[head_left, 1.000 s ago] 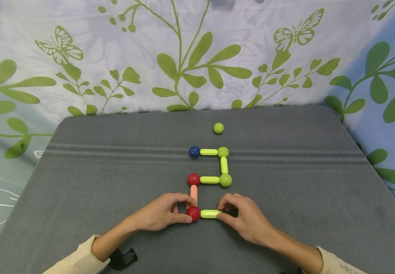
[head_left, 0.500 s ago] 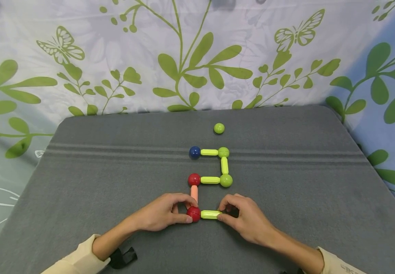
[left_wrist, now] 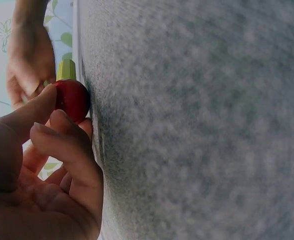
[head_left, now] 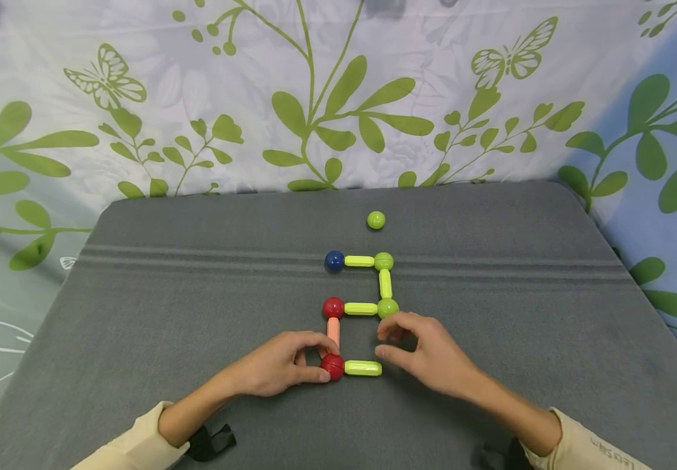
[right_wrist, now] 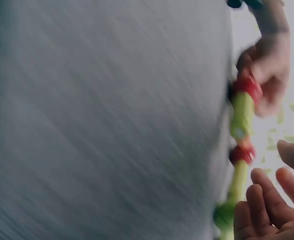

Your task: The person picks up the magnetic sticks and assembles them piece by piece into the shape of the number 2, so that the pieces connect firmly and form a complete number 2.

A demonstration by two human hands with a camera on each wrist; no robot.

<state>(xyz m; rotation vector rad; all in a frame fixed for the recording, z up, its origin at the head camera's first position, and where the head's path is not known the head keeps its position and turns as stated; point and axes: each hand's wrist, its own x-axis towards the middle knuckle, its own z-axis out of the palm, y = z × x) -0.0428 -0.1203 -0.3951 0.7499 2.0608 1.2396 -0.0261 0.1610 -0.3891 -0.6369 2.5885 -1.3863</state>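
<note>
My left hand (head_left: 279, 365) pinches the nearest red ball (head_left: 333, 367) between thumb and fingers; the left wrist view shows the same red ball (left_wrist: 73, 100) at the fingertips. From it a yellow-green magnetic rod (head_left: 363, 368) points right, its far end free. A pink rod (head_left: 333, 329), partly covered by my left fingers, runs up to a second red ball (head_left: 333, 307). My right hand (head_left: 432, 356) holds nothing, thumb and fingers apart, above and right of the rod's free end. Its knuckles overlap the lower edge of a green ball (head_left: 388, 307) in the head view.
The zigzag continues through more yellow-green rods (head_left: 385, 284) and an upper green ball (head_left: 383, 262) to a blue ball (head_left: 335, 262). A loose green ball (head_left: 376, 220) lies farther back on the grey cloth-covered table (head_left: 197, 281). Behind hangs a leaf-patterned curtain (head_left: 197, 78).
My right hand has let go of the rod's end and moved slightly up and away from it. The left hand stays on the red ball.
</note>
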